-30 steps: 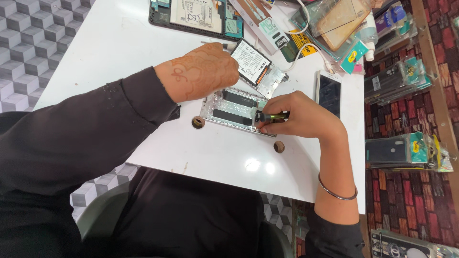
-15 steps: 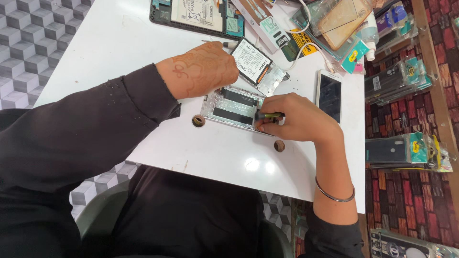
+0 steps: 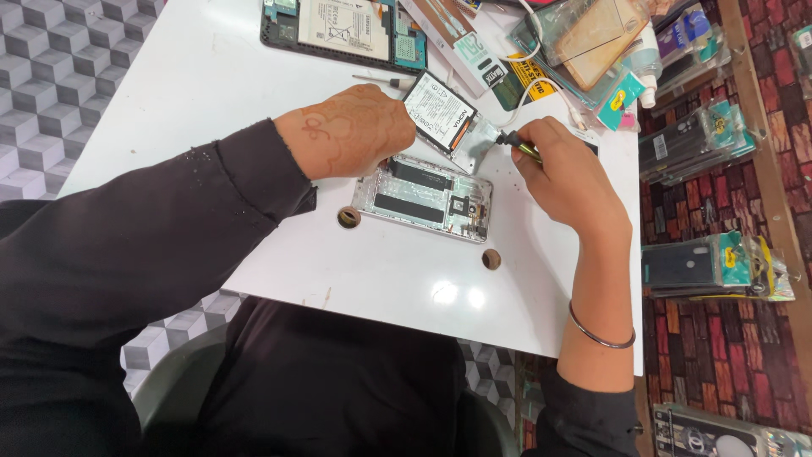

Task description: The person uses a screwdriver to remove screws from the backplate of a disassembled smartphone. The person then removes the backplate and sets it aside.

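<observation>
The head view is the only 1, looking down on a white table (image 3: 211, 101) with an opened phone (image 3: 423, 197) lying near its front half, back cover off and its boards and dark inner parts showing.

The left hand (image 3: 351, 131) rests palm down at the phone's upper left corner, fingers curled and pressing on the frame, pinning it to the table. Above the phone's top edge a loose battery (image 3: 437, 110) sits tilted, propped on a thin silvery metal plate (image 3: 474, 144).

The right hand (image 3: 562, 173) is closed around a small screwdriver (image 3: 518, 145), whose dark tip points left toward the metal plate (whether it actually touches the plate I cannot tell). Half a second ago this hand sat lower, with the tool over the phone's right edge; it has since lifted up and away toward the back of the table, so the tool is off the phone body and the work has shifted to the plate beside the battery. The left hand has hardly moved.

2 small round brown discs (image 3: 348, 217) lie on the table by the phone's front edge. A second dismantled device (image 3: 342, 30) and a heap of packaged parts (image 3: 592, 42) crowd the far edge.
</observation>
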